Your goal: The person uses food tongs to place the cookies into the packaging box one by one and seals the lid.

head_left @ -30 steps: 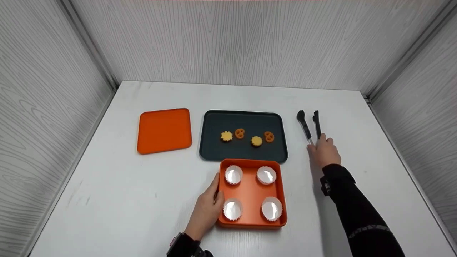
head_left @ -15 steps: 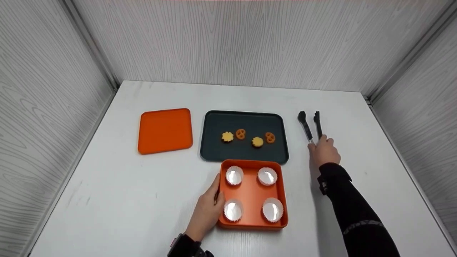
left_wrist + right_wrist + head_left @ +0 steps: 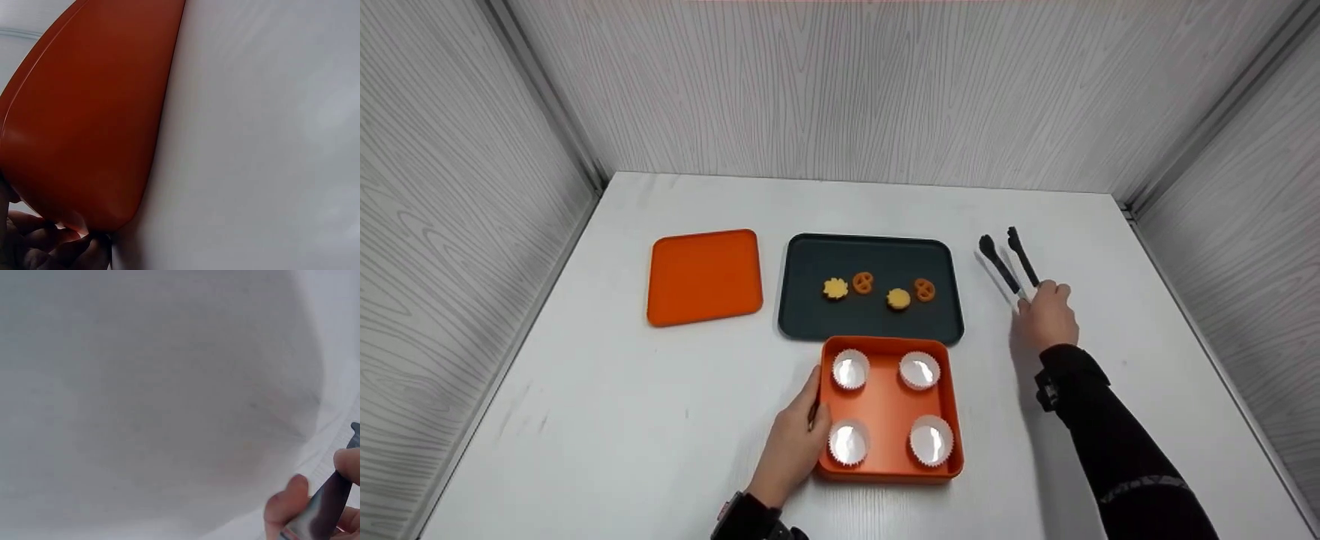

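On the right of the head view, my right hand (image 3: 1047, 318) grips black-tipped tongs (image 3: 1026, 259) by their handles. The tongs' arms are spread, the tips point away from me, and their shadow falls beside them on the table. In the right wrist view, finger and thumb hold a dark tong handle (image 3: 332, 503). My left hand (image 3: 791, 444) holds the left side of an orange box (image 3: 889, 409), which has several white paper baking cups (image 3: 919, 370) inside. Close up in the left wrist view, curled fingers (image 3: 50, 242) meet the box's lower corner (image 3: 101, 202).
Behind the box lies a dark green tray (image 3: 870, 253) with two yellow flower-shaped cookies (image 3: 898, 299) and two small pretzels (image 3: 862, 283). A flat orange lid or tray (image 3: 705, 277) lies at the left. Grey wood-grain panels (image 3: 840, 90) enclose the white table (image 3: 607, 405).
The tongs have swung slightly to the left at their tips and risen, with a shadow now apart from them. My left hand and the orange box stay in place.
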`<state>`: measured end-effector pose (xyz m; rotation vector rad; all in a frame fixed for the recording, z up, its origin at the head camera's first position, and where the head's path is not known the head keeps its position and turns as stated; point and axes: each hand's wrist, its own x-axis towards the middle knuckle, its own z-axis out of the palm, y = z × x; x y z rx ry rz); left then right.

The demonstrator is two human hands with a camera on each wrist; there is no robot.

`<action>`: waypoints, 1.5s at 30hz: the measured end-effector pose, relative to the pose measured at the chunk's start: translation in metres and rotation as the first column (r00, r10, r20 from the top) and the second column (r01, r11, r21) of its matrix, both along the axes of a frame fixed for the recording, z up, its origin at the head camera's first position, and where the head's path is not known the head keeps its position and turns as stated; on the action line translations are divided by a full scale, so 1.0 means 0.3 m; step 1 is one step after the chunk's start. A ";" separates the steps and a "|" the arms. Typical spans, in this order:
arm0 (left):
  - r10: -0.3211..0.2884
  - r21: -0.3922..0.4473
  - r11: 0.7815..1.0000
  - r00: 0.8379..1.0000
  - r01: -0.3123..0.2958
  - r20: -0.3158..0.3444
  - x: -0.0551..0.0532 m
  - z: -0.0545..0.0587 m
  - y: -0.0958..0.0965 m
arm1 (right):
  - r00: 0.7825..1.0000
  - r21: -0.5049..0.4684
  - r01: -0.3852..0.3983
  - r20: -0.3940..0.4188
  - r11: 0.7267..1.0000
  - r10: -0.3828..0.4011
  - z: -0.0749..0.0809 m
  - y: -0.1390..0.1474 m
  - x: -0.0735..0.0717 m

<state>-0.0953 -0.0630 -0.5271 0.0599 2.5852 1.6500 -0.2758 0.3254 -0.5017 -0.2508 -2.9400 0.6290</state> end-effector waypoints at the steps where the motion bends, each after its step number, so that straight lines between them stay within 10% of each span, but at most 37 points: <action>1: 0.000 -0.002 1.000 1.000 0.000 -0.001 0.000 0.000 0.000 | 1.000 -0.006 -0.007 -0.003 1.000 0.007 0.006 0.001 0.003; 21: 0.025 0.018 1.000 0.997 -0.026 0.075 -0.004 0.006 0.002 | 0.927 0.033 -0.360 -0.104 0.933 0.361 0.079 -0.059 0.157; 45: 0.014 0.025 1.000 0.997 -0.015 0.071 -0.003 0.002 0.003 | 0.933 0.129 -0.359 0.008 0.924 0.361 0.095 -0.139 0.231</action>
